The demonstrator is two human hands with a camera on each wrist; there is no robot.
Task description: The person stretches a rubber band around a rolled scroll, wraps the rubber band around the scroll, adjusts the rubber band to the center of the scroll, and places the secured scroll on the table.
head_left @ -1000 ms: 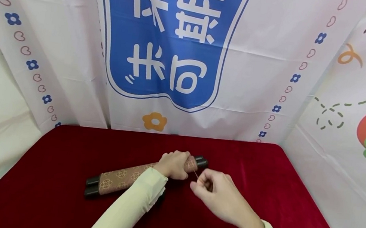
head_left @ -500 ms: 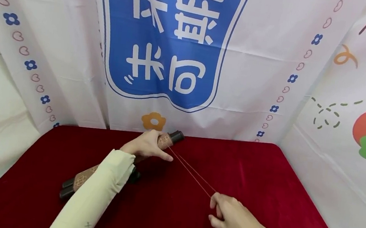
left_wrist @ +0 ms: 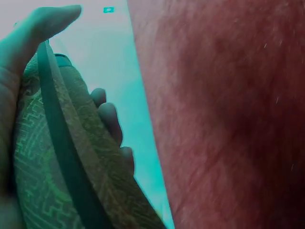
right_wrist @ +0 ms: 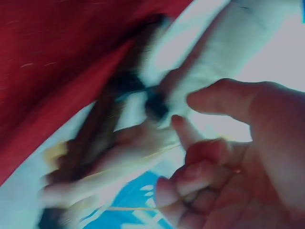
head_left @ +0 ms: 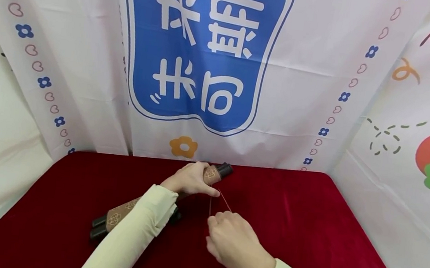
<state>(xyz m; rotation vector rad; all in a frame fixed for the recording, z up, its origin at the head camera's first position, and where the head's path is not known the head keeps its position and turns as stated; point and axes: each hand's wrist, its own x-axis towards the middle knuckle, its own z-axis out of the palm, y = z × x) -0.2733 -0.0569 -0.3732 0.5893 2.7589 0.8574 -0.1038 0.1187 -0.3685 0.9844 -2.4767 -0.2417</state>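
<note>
A rolled scroll [head_left: 213, 175] in brown patterned brocade, with paired black roller ends, slants across the red-covered table; its far end sits higher in the head view. My left hand [head_left: 190, 180] grips it near that end, the fingers wrapped behind the roll in the left wrist view and the thumb [left_wrist: 50, 24] stretched out along it. From the scroll a thin cord [head_left: 211, 204] runs in two strands to my right hand [head_left: 237, 245], whose curled fingers hold it. In the right wrist view the cord [right_wrist: 136, 208] reaches those fingers; the scroll is blurred there. My left sleeve hides the scroll's middle.
Red velvet [head_left: 288, 222] covers the table. Behind it hangs a white printed curtain [head_left: 289, 107] with a blue panel [head_left: 204, 49]. A small dark object [head_left: 176, 216] shows beside my left wrist.
My right hand first pulled the cord away to the lower right, lengthening it, then came back toward the scroll. My left hand moved left with the scroll, tilting it, then slightly right again.
</note>
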